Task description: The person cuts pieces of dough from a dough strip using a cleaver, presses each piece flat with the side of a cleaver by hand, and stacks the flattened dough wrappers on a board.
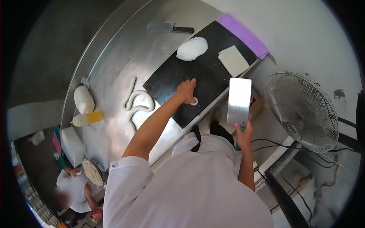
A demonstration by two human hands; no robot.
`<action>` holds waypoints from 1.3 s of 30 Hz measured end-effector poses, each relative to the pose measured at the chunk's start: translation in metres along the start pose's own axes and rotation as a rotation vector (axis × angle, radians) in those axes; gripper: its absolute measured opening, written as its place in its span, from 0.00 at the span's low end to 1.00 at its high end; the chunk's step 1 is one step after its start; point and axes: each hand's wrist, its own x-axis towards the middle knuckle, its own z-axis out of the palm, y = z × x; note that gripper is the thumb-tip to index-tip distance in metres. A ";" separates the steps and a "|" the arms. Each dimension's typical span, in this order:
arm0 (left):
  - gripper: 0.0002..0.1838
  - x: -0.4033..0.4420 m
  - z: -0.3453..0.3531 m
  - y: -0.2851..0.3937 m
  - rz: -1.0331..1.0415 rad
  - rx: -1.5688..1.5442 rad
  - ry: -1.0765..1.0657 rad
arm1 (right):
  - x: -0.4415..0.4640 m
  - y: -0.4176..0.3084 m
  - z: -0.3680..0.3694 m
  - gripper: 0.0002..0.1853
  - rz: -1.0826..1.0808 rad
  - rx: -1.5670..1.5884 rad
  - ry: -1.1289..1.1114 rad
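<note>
My left hand (186, 91) lies over the black board (159, 76), fingers stretched out. A small round piece of white dough (194, 101) shows at its near edge, touching it; what lies under the palm is hidden. Off the board's near edge, my right hand (244, 136) grips a cleaver by its green handle, the broad blade (239, 99) pointing up and away from me. Farther along the board sit a smooth white lump of dough (192, 48) and a pale square stack of sheets (233, 61). A long dough rope (138, 98) winds across the steel table.
A second cleaver (161, 27) with a black handle lies on the steel table (114, 57). A purple cloth (244, 35) covers the board's far end. At left are a white bag (84, 100) and an oil bottle (87, 119). A fan (304, 110) stands right; another person (76, 186) works lower left.
</note>
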 end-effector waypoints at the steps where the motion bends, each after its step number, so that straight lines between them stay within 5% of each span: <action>1: 0.34 0.011 -0.004 0.004 0.005 0.016 -0.002 | -0.001 -0.007 0.001 0.19 0.114 0.055 -0.036; 2: 0.33 0.023 -0.008 0.007 -0.062 -0.172 -0.096 | 0.015 0.020 0.006 0.19 -0.321 -0.017 0.060; 3: 0.32 0.029 -0.012 0.013 -0.135 -0.365 -0.193 | 0.024 0.021 0.006 0.19 -0.311 -0.009 0.062; 4: 0.35 0.019 -0.016 0.040 -0.133 -0.308 0.019 | 0.039 0.016 0.006 0.19 -0.282 0.003 0.037; 5: 0.35 0.019 0.005 0.045 -0.139 -0.308 0.018 | 0.058 0.010 0.007 0.20 -0.259 0.015 0.009; 7: 0.40 0.021 0.054 0.034 0.116 -0.009 0.468 | 0.081 -0.036 0.009 0.18 -0.197 0.148 -0.068; 11: 0.45 0.009 0.061 0.030 0.252 0.268 0.230 | 0.146 -0.052 0.026 0.19 -0.325 0.325 -0.062; 13: 0.46 0.012 0.048 0.038 0.247 0.246 0.122 | 0.184 -0.045 0.034 0.21 -0.191 0.074 -0.049; 15: 0.45 0.011 0.057 0.034 0.279 0.191 0.154 | 0.220 0.001 0.036 0.23 -0.275 -0.203 0.011; 17: 0.44 0.011 0.059 0.032 0.337 0.109 0.201 | 0.226 -0.008 0.030 0.24 -0.086 -0.370 -0.006; 18: 0.44 0.010 0.059 0.033 0.358 0.090 0.250 | 0.225 -0.018 0.030 0.26 -0.326 -0.345 0.092; 22: 0.44 0.008 0.062 0.032 0.404 -0.040 0.288 | 0.209 -0.054 0.035 0.27 -0.116 -0.016 0.083; 25: 0.42 0.006 0.056 0.032 0.428 -0.087 0.326 | 0.213 0.011 0.040 0.26 -0.373 -0.454 0.172; 27: 0.41 0.013 0.054 0.033 0.451 -0.090 0.386 | 0.202 0.007 0.032 0.26 -0.389 -0.464 0.183; 29: 0.40 0.009 0.053 0.031 0.492 -0.096 0.412 | 0.161 0.006 0.028 0.26 -0.369 -0.471 0.208; 31: 0.37 0.023 0.047 0.030 0.565 -0.150 0.412 | 0.130 0.002 0.025 0.27 -0.043 -0.279 0.143; 33: 0.34 0.044 0.048 0.019 0.546 -0.501 0.465 | 0.088 0.007 0.031 0.27 0.019 -0.178 0.191; 35: 0.32 0.055 0.014 0.032 0.309 -1.014 0.451 | 0.035 0.030 0.028 0.27 0.119 -0.095 0.224; 36: 0.33 0.054 0.003 0.032 0.358 -0.632 0.626 | 0.015 0.049 0.030 0.27 0.154 -0.068 0.235; 37: 0.33 0.037 0.014 0.030 0.376 -0.632 0.615 | 0.001 0.056 0.034 0.26 0.178 -0.034 0.242; 39: 0.37 0.004 0.043 0.022 0.496 -0.044 0.649 | -0.018 0.060 0.037 0.25 0.224 -0.067 0.218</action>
